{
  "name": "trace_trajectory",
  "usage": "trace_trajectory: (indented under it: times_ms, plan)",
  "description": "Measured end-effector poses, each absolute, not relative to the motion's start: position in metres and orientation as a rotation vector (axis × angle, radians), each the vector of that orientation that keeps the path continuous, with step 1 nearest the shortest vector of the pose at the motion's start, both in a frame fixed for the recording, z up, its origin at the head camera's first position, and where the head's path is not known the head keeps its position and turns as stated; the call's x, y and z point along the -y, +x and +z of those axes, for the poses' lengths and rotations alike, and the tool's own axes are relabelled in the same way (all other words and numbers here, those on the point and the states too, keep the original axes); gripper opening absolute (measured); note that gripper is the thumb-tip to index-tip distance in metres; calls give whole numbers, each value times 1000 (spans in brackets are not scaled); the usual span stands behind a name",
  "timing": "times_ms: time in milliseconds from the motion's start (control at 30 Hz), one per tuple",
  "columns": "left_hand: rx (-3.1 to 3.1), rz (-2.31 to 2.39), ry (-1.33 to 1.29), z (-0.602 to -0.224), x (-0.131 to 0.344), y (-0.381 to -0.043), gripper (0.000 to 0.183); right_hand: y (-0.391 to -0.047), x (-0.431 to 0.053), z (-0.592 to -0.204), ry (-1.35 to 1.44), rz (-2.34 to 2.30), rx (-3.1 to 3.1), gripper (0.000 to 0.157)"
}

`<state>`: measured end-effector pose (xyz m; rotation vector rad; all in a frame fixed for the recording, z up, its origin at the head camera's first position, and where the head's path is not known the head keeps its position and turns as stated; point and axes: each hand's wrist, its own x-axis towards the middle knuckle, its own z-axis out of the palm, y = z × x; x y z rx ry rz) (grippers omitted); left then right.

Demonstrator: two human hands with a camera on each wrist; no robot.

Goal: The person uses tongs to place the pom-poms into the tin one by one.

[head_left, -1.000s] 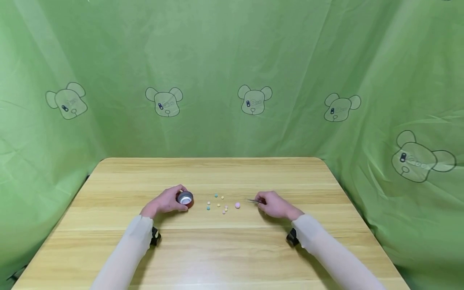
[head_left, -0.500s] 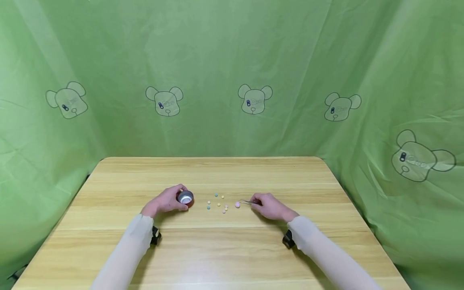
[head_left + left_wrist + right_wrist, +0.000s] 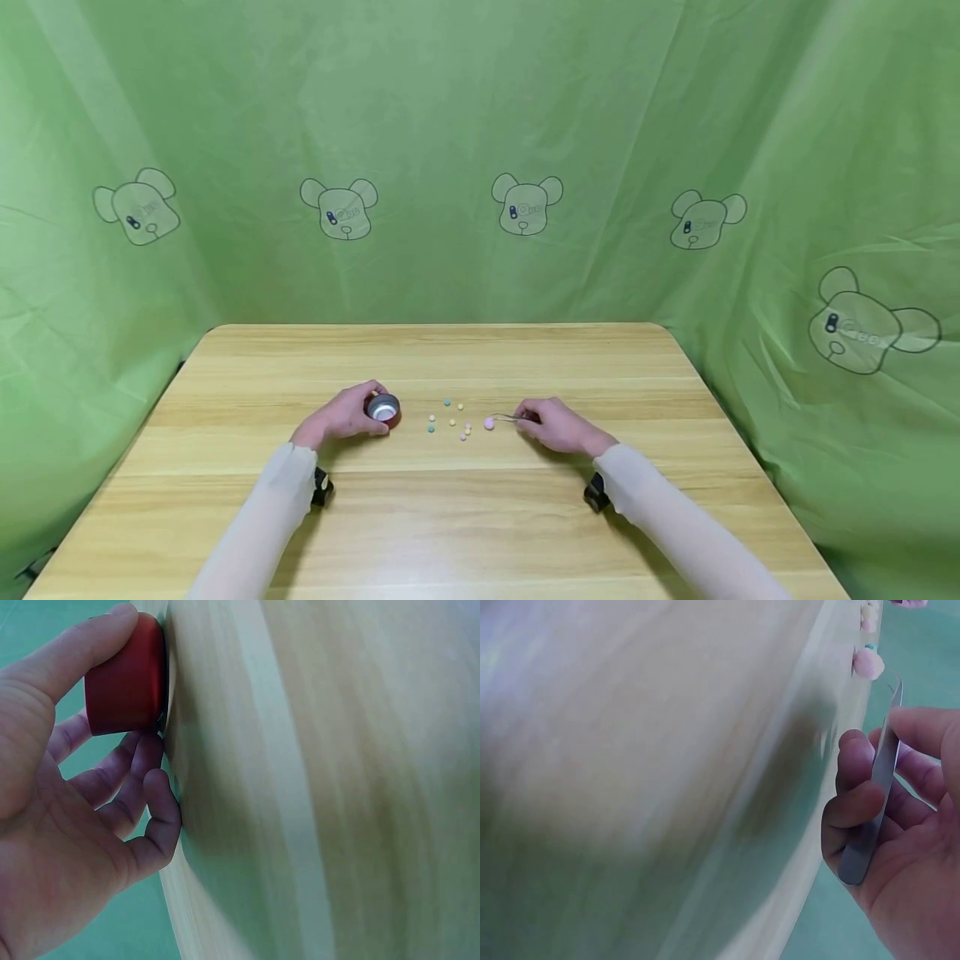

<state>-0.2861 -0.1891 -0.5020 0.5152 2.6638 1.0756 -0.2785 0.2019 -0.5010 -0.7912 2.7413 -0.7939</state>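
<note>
A small red round tin (image 3: 127, 679), silvery inside, stands on the table. My left hand (image 3: 348, 412) grips it from the left, thumb and fingers around its wall. My right hand (image 3: 561, 427) holds metal tweezers (image 3: 877, 791) with a bent, fine tip, the thumb pressing one side and the fingers curled on the other. The tweezers' tip reaches a pink pom-pom (image 3: 489, 423), the largest of the small balls; in the right wrist view this pink ball sits at the table surface, right beside the tip.
Between the hands lie several smaller balls: a blue one (image 3: 447, 402) at the back, a teal one (image 3: 431, 429) nearer the tin, and yellow and pink ones such as a pale pink ball (image 3: 462, 437). Green cloth (image 3: 435, 125) hangs behind the wooden table (image 3: 450, 533).
My right hand has moved left, bringing the tweezers' tip to the large pink pom-pom, which has shifted slightly left. The left hand and the tin have stayed put.
</note>
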Motion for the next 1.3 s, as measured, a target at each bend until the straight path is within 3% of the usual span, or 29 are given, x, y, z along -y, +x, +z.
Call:
trace_trajectory:
  times_ms: [1300]
  plan:
    - [-2671,1074,511,-502,189,-286,49,-281,-201,-499,-759,-813,-2721,11]
